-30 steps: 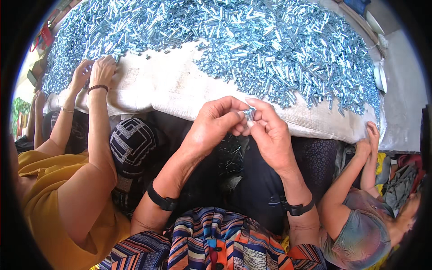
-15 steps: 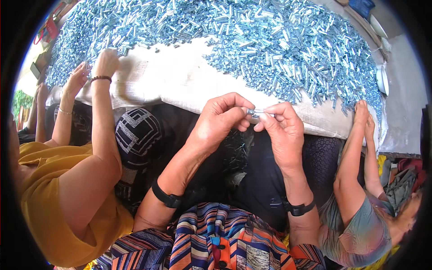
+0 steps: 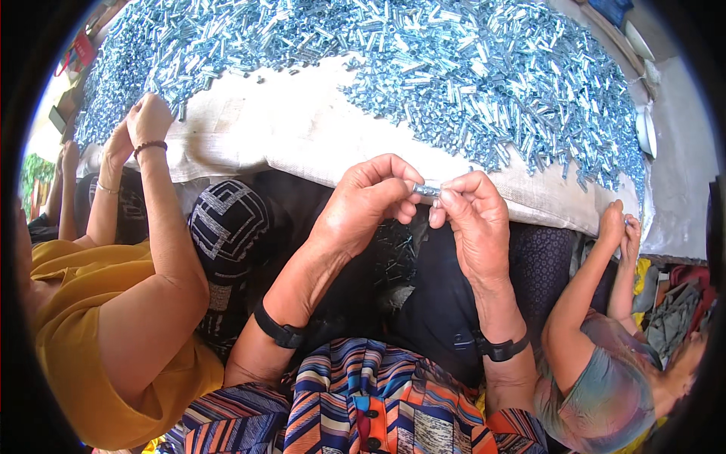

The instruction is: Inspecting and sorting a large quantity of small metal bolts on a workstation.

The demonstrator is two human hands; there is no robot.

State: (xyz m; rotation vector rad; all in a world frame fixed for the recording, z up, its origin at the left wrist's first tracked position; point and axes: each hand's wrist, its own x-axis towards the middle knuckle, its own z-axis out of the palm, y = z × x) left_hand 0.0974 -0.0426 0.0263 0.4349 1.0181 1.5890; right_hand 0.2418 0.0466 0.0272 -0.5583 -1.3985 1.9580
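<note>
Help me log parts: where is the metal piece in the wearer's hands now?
In the head view, the metal piece is just right of centre, pinched between the left hand and the right hand, near the edge of the pale cloth.

Head-worn fisheye view, upright, looking forward and down.
The left of two side-by-side cameras looks from the wearer's head over the striped, patterned shirt (image 3: 333, 401), which sits close along the lower edge. Left hand (image 3: 372, 203) and right hand (image 3: 476, 216) fall near the middle, within arm's reach; the heap of metal tubes (image 3: 469, 76) spreads farther off at the top. The wide field takes in co-workers in a mustard top (image 3: 76, 303) and a multicoloured top (image 3: 612, 386) on either side, its edges bending toward a black rim.
</note>
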